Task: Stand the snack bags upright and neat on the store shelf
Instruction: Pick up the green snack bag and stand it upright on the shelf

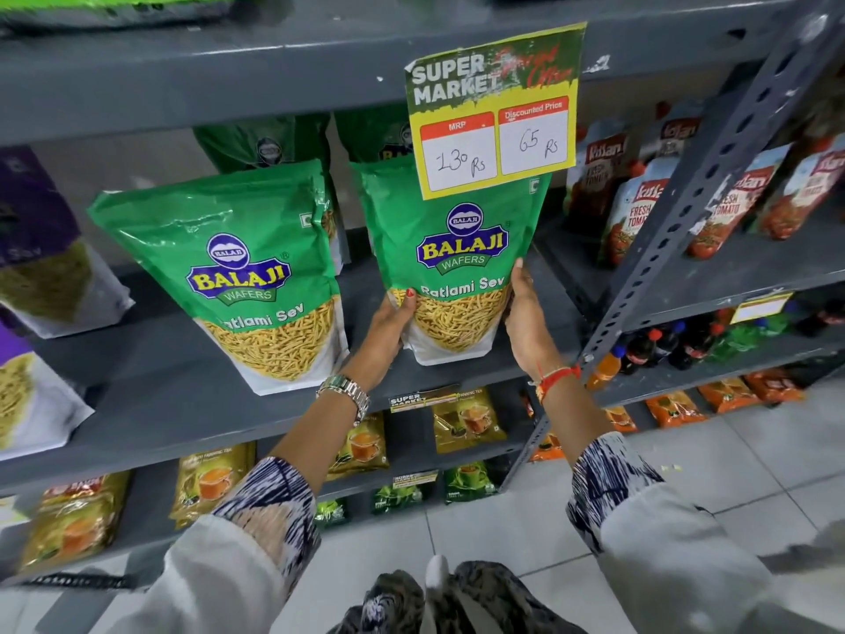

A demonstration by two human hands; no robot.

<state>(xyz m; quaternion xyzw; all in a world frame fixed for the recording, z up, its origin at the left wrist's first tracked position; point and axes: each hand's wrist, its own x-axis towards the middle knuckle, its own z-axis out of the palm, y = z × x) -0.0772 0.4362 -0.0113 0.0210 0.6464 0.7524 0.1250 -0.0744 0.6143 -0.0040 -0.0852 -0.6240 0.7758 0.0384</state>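
A green Balaji Ratlami Sev bag (457, 263) stands upright on the grey shelf (192, 404), gripped low on both sides. My left hand (388, 331) holds its lower left edge with the thumb on the front. My right hand (526, 322) presses its lower right edge. A second green Ratlami Sev bag (247, 272) stands to the left, leaning slightly left, untouched. Two more green bags (270, 139) stand behind them, mostly hidden.
A yellow-green price sign (494, 112) hangs over the held bag's top. Purple-white bags (41, 249) stand at far left. Ketchup pouches (640, 208) fill the right shelf past a grey upright post (699, 199). Tea packets (466, 418) sit on lower shelves.
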